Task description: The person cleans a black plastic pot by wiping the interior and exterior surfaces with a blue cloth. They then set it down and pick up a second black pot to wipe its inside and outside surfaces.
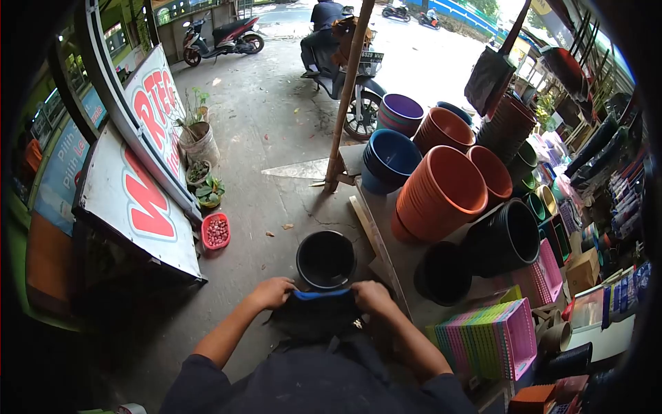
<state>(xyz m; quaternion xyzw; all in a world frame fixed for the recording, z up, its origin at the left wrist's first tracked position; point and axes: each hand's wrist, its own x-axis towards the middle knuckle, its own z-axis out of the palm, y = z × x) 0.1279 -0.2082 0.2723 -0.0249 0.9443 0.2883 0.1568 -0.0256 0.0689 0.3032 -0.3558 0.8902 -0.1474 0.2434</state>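
My left hand (274, 292) and my right hand (374, 297) are both closed, one at each end of a blue-edged dark thing (322, 294) close to my body. Its blue edge stretches between my fists, and I cannot tell what kind of thing it is. Just beyond that edge, a round black bucket (325, 261) stands on the concrete floor with its open mouth facing up. Both fists are near the bucket's close rim.
At left, a red tub (216, 232) of small reddish bulbs sits by potted plants and a leaning signboard (148, 200). Stacked orange buckets (441, 186), black buckets (503, 238) and pink baskets (520, 341) crowd the right. A wooden post (348, 96) and a person (321, 34) on a motorbike are ahead.
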